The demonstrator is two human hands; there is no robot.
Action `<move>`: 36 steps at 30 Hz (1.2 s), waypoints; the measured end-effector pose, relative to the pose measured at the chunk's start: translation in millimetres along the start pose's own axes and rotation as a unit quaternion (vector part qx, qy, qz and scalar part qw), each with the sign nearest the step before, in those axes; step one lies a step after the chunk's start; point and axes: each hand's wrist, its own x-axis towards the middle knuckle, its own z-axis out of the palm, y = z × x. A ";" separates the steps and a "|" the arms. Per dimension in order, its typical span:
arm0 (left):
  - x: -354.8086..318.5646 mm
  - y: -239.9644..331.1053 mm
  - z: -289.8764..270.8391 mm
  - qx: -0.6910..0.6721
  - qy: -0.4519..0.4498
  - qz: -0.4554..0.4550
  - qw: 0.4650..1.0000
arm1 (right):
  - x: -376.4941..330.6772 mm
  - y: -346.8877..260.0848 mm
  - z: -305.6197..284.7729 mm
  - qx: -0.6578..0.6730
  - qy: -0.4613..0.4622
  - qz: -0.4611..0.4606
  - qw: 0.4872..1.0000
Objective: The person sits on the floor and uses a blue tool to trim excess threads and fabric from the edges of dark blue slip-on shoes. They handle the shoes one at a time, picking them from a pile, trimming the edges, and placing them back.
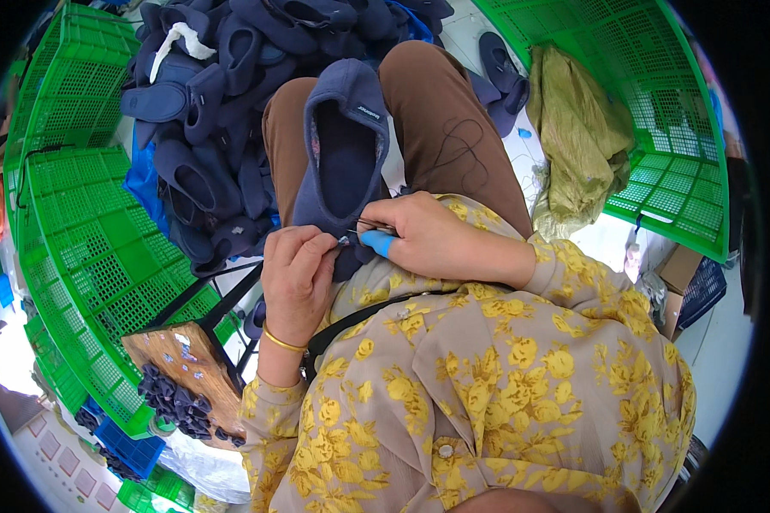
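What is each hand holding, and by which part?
Both hands grip the navy slipper at its near heel edge. Left hand pinches there; right hand, blue cap on one finger, seems to hold a thin needle, too small to confirm.

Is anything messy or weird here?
A loose dark thread lies tangled on the right trouser leg. One navy slipper sits alone on the floor, apart from the big slipper pile.

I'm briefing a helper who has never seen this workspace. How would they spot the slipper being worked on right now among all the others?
Start from the big heap of navy slippers between the green plastic crates. Just right of it, one navy slipper lies on its own across the person's brown-trousered lap. Unlike the piled ones, its near end is pinched by the left hand and the right hand, whose finger wears a blue cover.
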 end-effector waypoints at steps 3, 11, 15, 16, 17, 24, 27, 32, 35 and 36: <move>-0.7 -2.0 2.4 0.000 0.000 -0.002 1.000 | 4.7 3.2 3.5 -0.029 0.004 -0.012 1.000; -9.3 -6.4 6.4 -0.021 0.036 -0.021 0.999 | 13.0 19.5 5.3 -0.032 -0.004 -0.050 0.998; -17.1 -8.5 11.2 -0.043 0.062 -0.043 0.996 | 16.3 30.1 6.8 -0.043 0.001 -0.116 0.992; -18.9 -10.3 13.2 -0.049 0.067 -0.045 0.996 | 17.4 31.8 7.5 -0.043 0.001 -0.123 0.992; -20.3 -11.7 15.0 -0.056 0.072 -0.047 0.995 | 18.3 32.7 8.1 -0.042 0.002 -0.129 0.991; -22.8 -9.6 22.0 -0.027 0.104 -0.038 0.993 | 20.4 25.6 10.7 -0.098 0.010 -0.131 0.986; -24.2 -0.7 25.8 0.001 0.131 -0.067 0.989 | 16.0 22.7 8.1 -0.180 0.019 -0.133 0.974; -29.2 2.2 30.2 -0.004 0.163 -0.086 0.983 | 15.2 15.5 15.2 -0.257 -0.001 -0.123 0.959; -32.3 -1.9 31.7 -0.011 0.164 -0.075 0.983 | 19.6 20.2 20.5 -0.266 0.022 -0.169 0.949; -33.8 -3.5 31.8 -0.012 0.166 -0.072 0.983 | 21.0 18.6 20.7 -0.250 0.022 -0.185 0.950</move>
